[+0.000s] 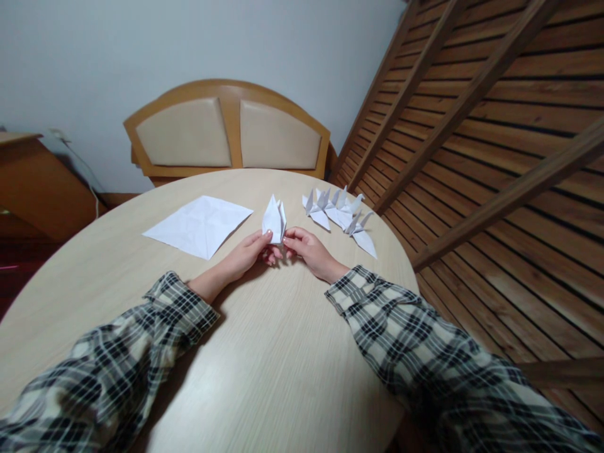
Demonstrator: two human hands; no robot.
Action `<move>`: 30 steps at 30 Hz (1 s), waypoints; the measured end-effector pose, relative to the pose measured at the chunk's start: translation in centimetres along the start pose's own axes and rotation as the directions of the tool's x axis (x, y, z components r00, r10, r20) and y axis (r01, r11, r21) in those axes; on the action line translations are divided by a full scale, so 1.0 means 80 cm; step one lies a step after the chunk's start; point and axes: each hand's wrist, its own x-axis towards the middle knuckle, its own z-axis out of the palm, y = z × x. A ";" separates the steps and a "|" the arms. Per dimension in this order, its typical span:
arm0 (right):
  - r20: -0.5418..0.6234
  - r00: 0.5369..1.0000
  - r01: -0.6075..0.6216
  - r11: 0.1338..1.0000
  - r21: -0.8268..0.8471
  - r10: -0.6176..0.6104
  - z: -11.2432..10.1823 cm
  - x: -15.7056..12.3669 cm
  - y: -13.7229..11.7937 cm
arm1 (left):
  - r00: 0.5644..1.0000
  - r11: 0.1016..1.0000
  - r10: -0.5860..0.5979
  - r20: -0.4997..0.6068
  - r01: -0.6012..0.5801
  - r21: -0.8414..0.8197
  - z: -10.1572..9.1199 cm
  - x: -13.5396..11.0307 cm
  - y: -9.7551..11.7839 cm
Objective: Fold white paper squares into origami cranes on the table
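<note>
A partly folded white paper figure (274, 218) stands upright near the far middle of the round table (264, 352). My left hand (248, 253) pinches its lower left edge with thumb and fingers. My right hand (309, 248) pinches its lower right corner. Both hands rest on the tabletop, close together. A creased, flat white paper sheet (199, 225) lies to the left of my left hand. Several finished white paper cranes (340, 214) sit in a row to the right of my right hand.
A wooden chair with two beige padded back panels (226, 132) stands behind the table's far edge. A slatted wooden frame (495, 126) leans at the right. A brown wooden cabinet (38, 182) is at the left by the wall.
</note>
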 end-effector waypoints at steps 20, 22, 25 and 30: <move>-0.070 0.997 0.037 0.999 0.019 -0.036 0.001 0.003 0.005 | 0.971 0.983 0.164 -0.175 -0.146 0.113 0.007 0.000 0.004; -0.080 0.996 0.042 0.999 0.033 -0.039 0.001 0.004 0.005 | 0.978 0.983 0.162 -0.132 -0.148 0.112 0.008 0.000 0.004; -0.095 0.994 0.056 0.997 0.058 -0.050 0.001 0.004 0.006 | 0.986 0.989 0.114 -0.126 -0.100 0.109 0.007 0.000 0.003; -0.094 0.995 0.041 0.996 0.079 -0.033 0.002 0.004 0.006 | 0.989 0.982 0.104 -0.108 -0.085 0.168 0.005 0.002 0.001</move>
